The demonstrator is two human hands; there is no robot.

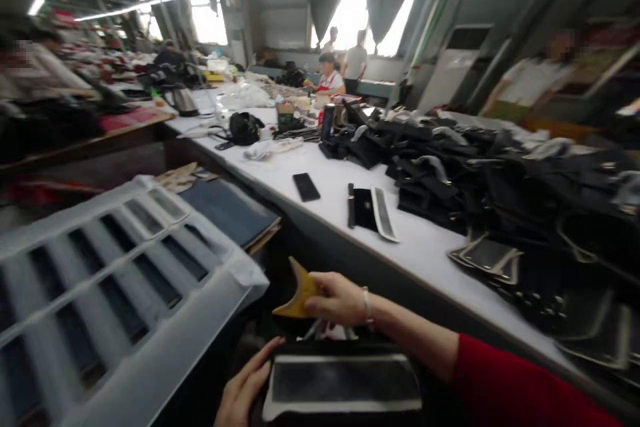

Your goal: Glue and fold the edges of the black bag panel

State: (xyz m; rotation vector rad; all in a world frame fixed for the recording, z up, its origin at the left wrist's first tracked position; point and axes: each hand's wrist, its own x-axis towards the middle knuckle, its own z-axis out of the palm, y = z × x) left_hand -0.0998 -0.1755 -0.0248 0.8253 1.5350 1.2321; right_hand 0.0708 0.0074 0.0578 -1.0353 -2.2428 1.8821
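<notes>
In the lower middle, a black bag point(345, 380) with a pale-edged panel faces me. My left hand point(250, 383) holds its left side, fingers lying along the edge and thumb hidden. Above the bag, my right hand point(335, 297) pinches a yellow piece point(300, 293) with a deep curved notch in its outer edge; its material is unclear. Near that wrist, a bit of metal handle or hardware shows at the bag's top. The bag's lower part is cut off by the frame.
A long white table point(330, 213) carries a black phone point(306, 187), a black piece with a pale strip point(373, 210) and a heap of black bags point(475, 180). At left stands a covered rack of dark panels point(135, 293). Several people are farther back.
</notes>
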